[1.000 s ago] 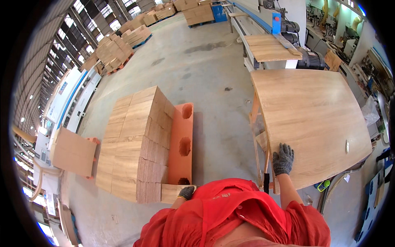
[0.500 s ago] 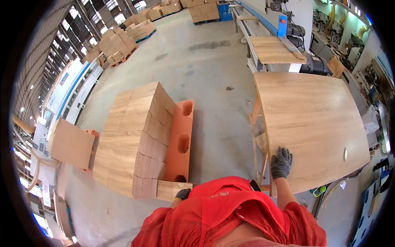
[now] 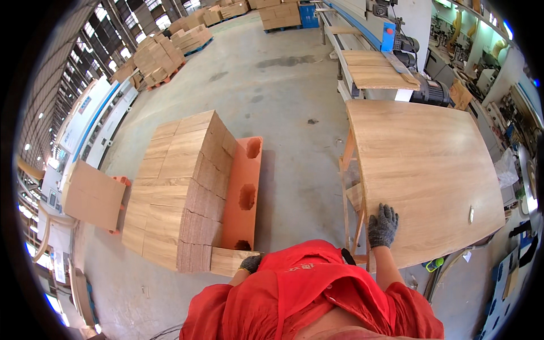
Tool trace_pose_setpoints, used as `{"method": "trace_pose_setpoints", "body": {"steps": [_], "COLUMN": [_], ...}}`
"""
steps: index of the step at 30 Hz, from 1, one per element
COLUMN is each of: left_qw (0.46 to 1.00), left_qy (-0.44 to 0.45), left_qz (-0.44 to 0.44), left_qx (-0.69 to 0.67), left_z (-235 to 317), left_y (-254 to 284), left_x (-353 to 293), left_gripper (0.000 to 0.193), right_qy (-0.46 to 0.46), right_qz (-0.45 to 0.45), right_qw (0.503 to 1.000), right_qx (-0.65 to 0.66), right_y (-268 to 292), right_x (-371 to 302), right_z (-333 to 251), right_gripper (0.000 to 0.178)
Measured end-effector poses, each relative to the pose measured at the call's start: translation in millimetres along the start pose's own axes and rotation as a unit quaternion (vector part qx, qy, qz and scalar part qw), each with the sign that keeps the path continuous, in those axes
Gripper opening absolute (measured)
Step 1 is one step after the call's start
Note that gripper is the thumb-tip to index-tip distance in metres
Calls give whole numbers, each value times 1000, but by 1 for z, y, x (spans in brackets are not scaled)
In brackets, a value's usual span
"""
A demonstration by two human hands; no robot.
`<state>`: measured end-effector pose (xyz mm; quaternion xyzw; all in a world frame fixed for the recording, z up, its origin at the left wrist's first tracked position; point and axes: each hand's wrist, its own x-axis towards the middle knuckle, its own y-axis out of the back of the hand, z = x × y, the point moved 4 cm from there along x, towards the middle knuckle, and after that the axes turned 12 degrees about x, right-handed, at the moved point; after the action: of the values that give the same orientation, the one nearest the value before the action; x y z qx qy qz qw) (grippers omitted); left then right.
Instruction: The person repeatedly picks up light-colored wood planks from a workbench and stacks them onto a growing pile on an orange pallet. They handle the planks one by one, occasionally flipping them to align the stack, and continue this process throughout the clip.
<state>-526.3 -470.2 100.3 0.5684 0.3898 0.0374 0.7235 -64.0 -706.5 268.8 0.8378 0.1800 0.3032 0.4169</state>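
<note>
My right hand [image 3: 384, 225], in a dark grey knit glove, lies with fingers stretched on the left edge of a wood-grain tabletop [image 3: 425, 170]. Nothing is held in it. Low beside my red apron, my left hand [image 3: 250, 263], gloved alike, is at the end of a short wood-grain board [image 3: 226, 261]; its fingers are mostly hidden, so I cannot make out a grip. That board adjoins the near corner of a tall stack of wood-grain panels [image 3: 164, 192], which rests by an orange pallet [image 3: 241, 218] with large holes.
A small whitish object [image 3: 471, 213] lies on the tabletop. Behind it, a machine [image 3: 362, 34] bears more panels [image 3: 381, 69]. Another brown panel [image 3: 94, 194] stands at far left near a white machine [image 3: 93, 122]. Cartons on pallets [image 3: 156, 59] stand farther back. A green-capped bottle [image 3: 434, 264] is beneath the table's near edge.
The whole view has shifted slightly leftward. Both hands keep their places, the right on the tabletop and the left by the short board.
</note>
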Motion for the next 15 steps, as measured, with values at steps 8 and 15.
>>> {"method": "trace_pose_setpoints", "body": {"steps": [8,15], "left_qw": [1000,998], "left_qy": [-21,-18], "left_qz": [9,43], "left_qx": [-19,-30], "left_z": [-13,-23], "left_y": [-41,-65], "left_x": [22,38], "left_gripper": [24,29], "right_qy": [-7,-9], "right_qz": [-6,-13], "right_qw": [1000,1000], "right_qx": [-1,-8], "right_y": [-1,-1], "right_x": [0,0], "right_z": [1,-1], "right_gripper": [51,50]}}
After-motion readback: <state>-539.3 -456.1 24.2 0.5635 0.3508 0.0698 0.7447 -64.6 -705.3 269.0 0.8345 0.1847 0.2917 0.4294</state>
